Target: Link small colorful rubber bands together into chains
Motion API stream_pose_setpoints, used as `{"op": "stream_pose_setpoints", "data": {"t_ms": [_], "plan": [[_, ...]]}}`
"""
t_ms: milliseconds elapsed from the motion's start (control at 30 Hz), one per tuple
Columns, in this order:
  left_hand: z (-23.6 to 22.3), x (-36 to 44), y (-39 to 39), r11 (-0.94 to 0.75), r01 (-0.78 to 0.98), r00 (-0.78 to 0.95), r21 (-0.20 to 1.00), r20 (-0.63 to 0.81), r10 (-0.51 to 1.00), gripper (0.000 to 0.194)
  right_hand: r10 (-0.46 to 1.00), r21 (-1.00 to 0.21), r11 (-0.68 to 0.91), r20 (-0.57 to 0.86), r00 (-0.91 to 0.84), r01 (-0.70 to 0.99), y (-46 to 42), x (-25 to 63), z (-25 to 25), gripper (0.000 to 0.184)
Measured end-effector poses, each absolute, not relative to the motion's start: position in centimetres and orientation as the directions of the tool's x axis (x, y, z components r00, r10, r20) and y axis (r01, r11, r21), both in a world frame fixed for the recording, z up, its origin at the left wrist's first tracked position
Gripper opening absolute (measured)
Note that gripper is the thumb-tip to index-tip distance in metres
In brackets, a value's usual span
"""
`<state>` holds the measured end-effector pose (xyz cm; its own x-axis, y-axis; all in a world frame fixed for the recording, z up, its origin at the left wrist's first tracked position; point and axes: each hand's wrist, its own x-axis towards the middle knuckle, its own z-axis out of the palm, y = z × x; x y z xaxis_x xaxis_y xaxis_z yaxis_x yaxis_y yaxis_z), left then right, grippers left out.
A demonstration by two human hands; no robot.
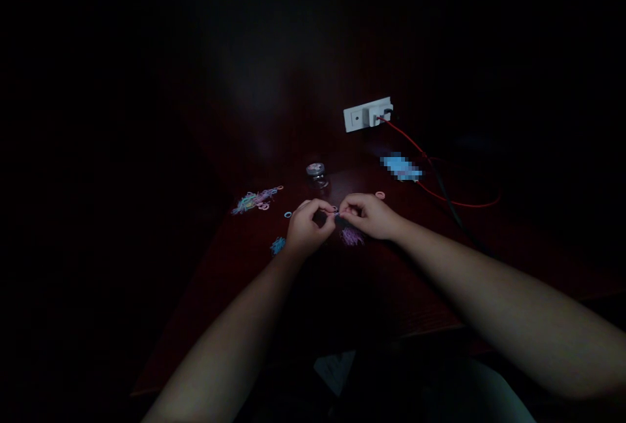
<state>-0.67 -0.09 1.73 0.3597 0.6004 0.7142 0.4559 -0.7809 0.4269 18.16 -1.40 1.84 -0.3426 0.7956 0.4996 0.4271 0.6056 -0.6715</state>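
Observation:
Above the dark red table [235, 319], my left hand [306, 227] and my right hand [374, 216] meet, fingertips pinched close together. Between them is a small, pale pinkish hair tie [336, 214], mostly covered by the fingers. A heap of purple hair ties [352, 236] lies just below my right hand. Beside my left wrist is a heap of blue hair ties [278, 245], with a single blue hair tie [288, 214] farther back. Pink hair ties [380, 195] rest behind my right hand. Farther left spreads a mixed-colour pile of hair ties [252, 201].
A small clear jar [317, 177] with a lid stands behind my hands. On the back wall, a white socket plate [357, 118] carries a plugged-in charger. Its red cable [408, 138] runs to a blurred-out blue object [401, 167]. A dark cord [445, 191] hangs at right.

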Motion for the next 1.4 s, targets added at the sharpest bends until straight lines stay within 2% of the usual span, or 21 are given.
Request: {"op": "stream_pose_setpoints", "data": {"t_ms": [700, 933, 1400], "plan": [[1.65, -0.65, -0.05, -0.776, 0.442, 0.364, 0.449, 0.701, 0.613, 0.006, 0.766, -0.621, 0.643, 0.530, -0.364, 0.449, -1.29, 18.28, 2.03, 0.010], [1.51, -0.59, -0.04, -0.751, 0.460, 0.360, 0.473, 0.674, 0.645, 0.005, 0.827, -0.699, 0.560, 0.449, -0.338, 0.444, -1.27, 18.09, 1.74, 0.007], [1.41, -0.78, 0.03, -0.733, 0.473, 0.381, 0.489, 0.637, 0.670, 0.008, 0.832, -0.729, 0.550, 0.435, -0.345, 0.407, -1.19, 18.10, 1.50, 0.006]]}}
